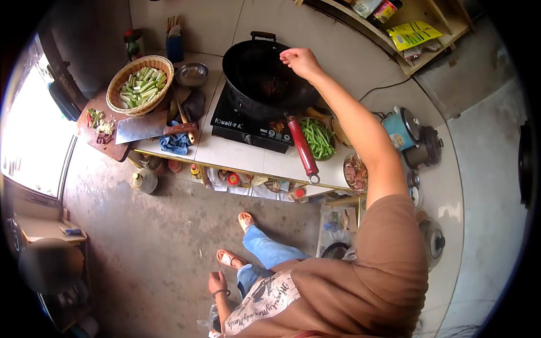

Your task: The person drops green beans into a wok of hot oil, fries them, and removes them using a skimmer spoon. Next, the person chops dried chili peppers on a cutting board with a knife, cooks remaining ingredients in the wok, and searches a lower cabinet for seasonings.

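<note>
Over the right rim of a black wok (242,62), my right hand (300,61) is raised with its fingertips pinched together; anything between them is too small to make out. The wok sits on a black induction cooker (248,125), its red handle (302,147) pointing toward me. A small dark reddish heap, perhaps dried spices, lies in the bottom of the wok. My left hand (216,283) hangs low beside my body, away from the counter. It has a dark band at the wrist, and its fingers are curled with nothing visible in them.
Left of the cooker are a basket (114,90) of cut green vegetables, a metal bowl (192,74), a cleaver (138,129) on a board and a blue cloth (176,144). To the right are green beans (318,138), a bowl of sliced meat (356,172) and a blue pot (399,128).
</note>
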Demonstrator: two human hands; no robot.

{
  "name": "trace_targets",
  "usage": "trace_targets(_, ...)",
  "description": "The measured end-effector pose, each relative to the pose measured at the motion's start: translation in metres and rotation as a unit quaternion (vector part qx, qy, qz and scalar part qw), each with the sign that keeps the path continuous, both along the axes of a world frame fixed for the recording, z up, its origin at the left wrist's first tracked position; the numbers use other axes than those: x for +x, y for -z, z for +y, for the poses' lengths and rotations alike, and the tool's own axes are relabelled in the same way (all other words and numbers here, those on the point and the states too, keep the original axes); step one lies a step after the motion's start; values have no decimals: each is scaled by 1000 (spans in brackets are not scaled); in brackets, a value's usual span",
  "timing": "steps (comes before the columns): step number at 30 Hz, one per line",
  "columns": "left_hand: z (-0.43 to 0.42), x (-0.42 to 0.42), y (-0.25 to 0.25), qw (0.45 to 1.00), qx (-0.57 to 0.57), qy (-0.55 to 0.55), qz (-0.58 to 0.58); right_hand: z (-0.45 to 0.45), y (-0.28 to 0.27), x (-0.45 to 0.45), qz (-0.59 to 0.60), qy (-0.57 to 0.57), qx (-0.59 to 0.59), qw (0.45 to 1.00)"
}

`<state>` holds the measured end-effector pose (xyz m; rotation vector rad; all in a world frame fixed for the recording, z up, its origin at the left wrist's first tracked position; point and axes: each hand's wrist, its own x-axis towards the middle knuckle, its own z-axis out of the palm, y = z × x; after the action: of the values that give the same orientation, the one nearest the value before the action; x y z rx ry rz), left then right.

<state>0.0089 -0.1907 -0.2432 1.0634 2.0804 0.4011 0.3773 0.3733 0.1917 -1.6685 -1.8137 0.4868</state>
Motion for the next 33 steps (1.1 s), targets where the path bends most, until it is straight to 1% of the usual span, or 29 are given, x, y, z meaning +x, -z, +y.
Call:
trace_targets(1,-2,0,3,1000,12,1,-6,-23,-11,-8,82,4,-4,997)
trace_targets(3,-12,-1,12,999,33,-1,-20,-91,-35,-34,233,-37,20,972)
trace_targets(5,-20,2,15,1000,16,-2,-15,-179,-48,-69,338,-105,-33,935)
trace_targets(6,-26,2,13,1000,3,-6,-12,-219,-38,-86,389,-165,-85,902)
trace_targets(7,-33,4,16,1000,-8,-6,-13,-255,-18,-103,389,-179,-144,892)
trace_targets(8,-41,7,21,1000,-21,-7,-14,-288,8,-122,416,-146,-250,862)
trace_targets(9,-48,10,27,999,-34,-8,-16,-308,47,-135,453,-123,-353,809)
trace_targets(10,-52,15,26,999,-40,-13,-27,-322,89,-145,498,-61,-428,752)
trace_targets(11,-61,18,26,998,-46,-18,-39,-325,135,-148,504,4,-505,701)
trace_targets(12,-70,23,33,998,-39,-25,-35,-323,186,-148,494,35,-551,672)
trace_targets(14,-84,33,43,996,-57,-56,-45,-308,272,-151,408,72,-523,745)
trace_targets(15,-95,40,47,994,-71,-69,-51,-293,315,-153,346,57,-496,795)
trace_targets(16,-104,46,54,992,-68,-92,-53,-276,361,-153,240,30,-421,874)
trace_targets(17,-112,52,61,989,-71,-114,-54,-252,407,-146,145,-34,-319,936)
trace_targets(18,-121,59,69,987,-74,-134,-55,-223,452,-133,-5,-65,-202,977)
trace_targets(19,-129,68,78,984,-75,-153,-58,-196,467,-131,-92,-94,-84,988)
trace_targets(20,-139,77,91,977,-93,-177,-72,-163,503,-111,-136,-56,-60,987)
trace_targets(21,-143,86,99,971,-99,-204,-79,-138,513,-110,-210,-8,4,978)
trace_targets(22,-146,94,103,964,-105,-230,-84,-109,527,-95,-274,-22,101,956)
trace_targets(23,-149,98,110,957,-111,-254,-89,-85,531,-89,-328,1,132,935)
trace_targets(24,-158,104,122,945,-124,-285,-104,-67,536,-88,-335,63,110,934)
trace_targets(25,-162,107,129,940,-142,-293,-104,-37,554,-59,-360,56,110,925)
trace_targets(26,-169,110,137,932,-160,-308,-103,-16,560,-50,-392,85,41,915)
trace_targets(27,-177,114,147,923,-177,-325,-100,8,569,-34,-430,51,14,901)
trace_targets(29,-196,124,163,917,-166,-351,-94,61,586,6,-498,-19,-39,866)
trace_targets(32,-227,137,174,900,-224,-364,-90,148,615,69,-490,-40,-83,867)
trace_targets(33,-235,140,173,896,-244,-359,-93,180,638,99,-373,4,-109,922)
